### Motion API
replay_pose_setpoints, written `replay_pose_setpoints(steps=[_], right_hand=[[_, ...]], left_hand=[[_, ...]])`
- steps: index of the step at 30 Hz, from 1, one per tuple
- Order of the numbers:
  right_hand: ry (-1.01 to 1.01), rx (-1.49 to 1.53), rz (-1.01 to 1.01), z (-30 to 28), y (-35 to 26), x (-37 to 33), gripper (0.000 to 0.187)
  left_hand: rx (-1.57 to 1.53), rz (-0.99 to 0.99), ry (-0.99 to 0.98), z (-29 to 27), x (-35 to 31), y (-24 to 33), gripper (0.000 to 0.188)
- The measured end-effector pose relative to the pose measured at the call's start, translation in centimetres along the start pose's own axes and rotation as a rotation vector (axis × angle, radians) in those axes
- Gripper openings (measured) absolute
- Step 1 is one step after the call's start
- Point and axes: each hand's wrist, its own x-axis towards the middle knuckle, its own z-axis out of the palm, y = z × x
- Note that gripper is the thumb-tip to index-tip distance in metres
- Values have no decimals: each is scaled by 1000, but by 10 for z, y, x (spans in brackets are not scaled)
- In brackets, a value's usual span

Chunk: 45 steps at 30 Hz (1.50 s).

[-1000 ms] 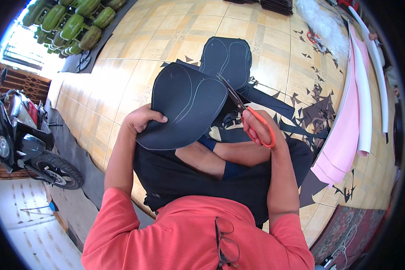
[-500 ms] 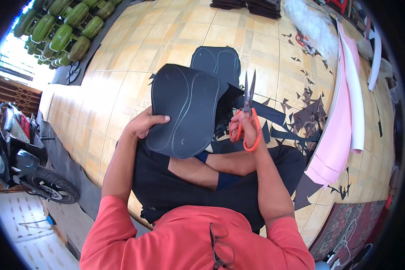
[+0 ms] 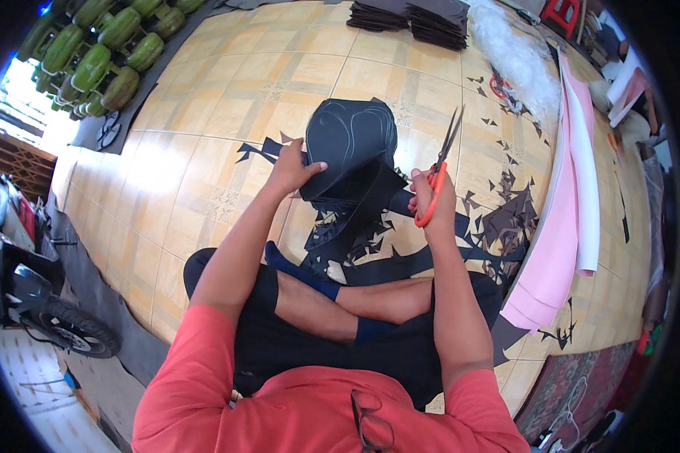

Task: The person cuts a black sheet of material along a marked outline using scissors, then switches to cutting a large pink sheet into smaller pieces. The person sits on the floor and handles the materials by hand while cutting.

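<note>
My left hand (image 3: 298, 169) grips the near left edge of a black sheet piece (image 3: 338, 137) with curved outlines drawn on it, thumb on top. This piece lies over another rounded black piece (image 3: 386, 124) on the floor in front of me. In my right hand (image 3: 440, 202) is a pair of scissors (image 3: 437, 181) with orange handles, blades pointing up and away, nearly together. Black offcuts (image 3: 355, 223) lie between the sheet pieces and my crossed legs. One dark strip passes by my right fingers; I cannot tell whether they touch it.
Brown scraps (image 3: 510, 215) are scattered to the right, beside long pink and white sheets (image 3: 555, 257). Stacks of dark pieces (image 3: 438, 23) and clear plastic (image 3: 510, 53) lie at the far side. Green gas cylinders (image 3: 91, 68) and a motorcycle (image 3: 38, 279) stand on the left.
My left hand has carried the black sheet piece forward from above my lap onto the other piece. My right hand has moved slightly right with the scissors, whose blades have come closer together.
</note>
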Motion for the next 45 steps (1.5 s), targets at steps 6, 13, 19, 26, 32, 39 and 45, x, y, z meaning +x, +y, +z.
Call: replay_pose_setpoints(steps=[6,13,19,26,32,39,45], right_hand=[[184,-298,-129,7,61,17,37],[-274,47,128,-12,38,8,21],[-303,-292,74,-37,45,-9,27],[-377,-384,66,-40,31,-6,36],[-332,-688,-21,-47,47,-8,46],[-249,-732,40,-51,32,-4,46],[-206,-675,14,-49,35,-2,44]], left_hand=[[68,-16,-11,19,-1,-12,72],[49,-105,51,22,-8,-14,79],[-131,-448,-31,11,-31,-33,90],[-1345,-1001,-107,31,-78,2,106],[-1430,-718,-160,66,-84,24,79],[-1243,-688,-39,74,-74,39,59],[-1190,-666,61,83,-36,43,51]])
